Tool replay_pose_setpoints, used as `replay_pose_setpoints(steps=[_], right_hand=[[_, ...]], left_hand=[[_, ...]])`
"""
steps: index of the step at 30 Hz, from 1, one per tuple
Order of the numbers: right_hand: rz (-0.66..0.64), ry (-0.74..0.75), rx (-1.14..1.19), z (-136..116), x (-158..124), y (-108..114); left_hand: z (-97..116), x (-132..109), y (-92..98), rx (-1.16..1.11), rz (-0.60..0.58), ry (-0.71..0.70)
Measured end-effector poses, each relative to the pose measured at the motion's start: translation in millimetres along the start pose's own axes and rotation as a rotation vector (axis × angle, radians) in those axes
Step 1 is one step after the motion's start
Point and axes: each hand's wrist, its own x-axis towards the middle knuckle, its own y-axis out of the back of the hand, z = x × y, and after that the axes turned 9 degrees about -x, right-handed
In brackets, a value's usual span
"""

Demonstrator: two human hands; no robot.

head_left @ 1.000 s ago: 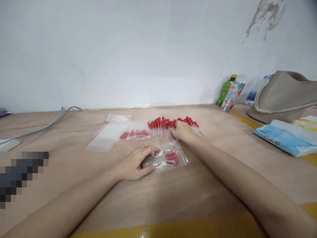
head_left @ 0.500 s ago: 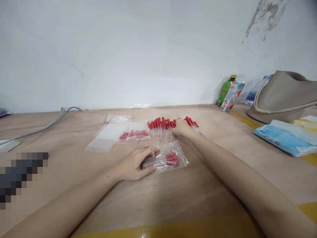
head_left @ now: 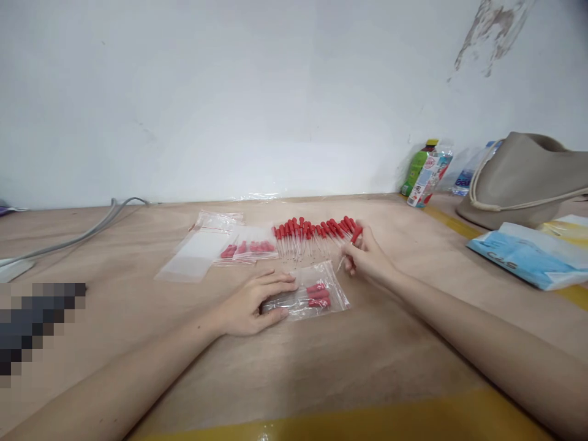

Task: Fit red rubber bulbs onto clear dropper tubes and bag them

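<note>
My right hand (head_left: 366, 253) pinches a glass dropper (head_left: 355, 234) with a red rubber bulb, its thin clear tip slanting down to the left. Beside it lies a row of several similar droppers (head_left: 301, 229), red bulbs toward the wall. My left hand (head_left: 257, 300) rests over the left end of a clear zip bag (head_left: 337, 288), thumb and fingers apart. Inside that bag are a few red-bulbed droppers (head_left: 318, 295). Behind the left hand, filled zip bags (head_left: 255, 246) with red bulbs showing lie against a stack of flat zip bags (head_left: 188, 254).
A grey cable (head_left: 98, 228) runs along the table's left side, near a pixelated dark shape (head_left: 37, 324). Toward the right stand a green bottle (head_left: 417, 168) and a patterned carton (head_left: 429, 180). Nearer are a grey-brown bag (head_left: 528, 177) and a blue package (head_left: 523, 254).
My right hand has drawn back from the dropper row, toward me and to the right, with a dropper now in its fingers. The left hand stays on the bag.
</note>
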Motion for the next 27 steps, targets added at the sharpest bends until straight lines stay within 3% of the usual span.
replay_pose_setpoints(steps=[7, 19, 27], right_hand=[[0.073, -0.042, 0.107, 7, -9, -2], [-0.019, -0.111, 0.308, -4, -24, -13], [0.225, 0.054, 0.109, -5, -19, -1]], left_hand=[[3, 0, 1.7, 0.003, -0.005, 0.005], [1, 0, -0.5, 0.013, -0.009, 0.007], [-1, -1, -1.1, 0.007, 0.000, -0.005]])
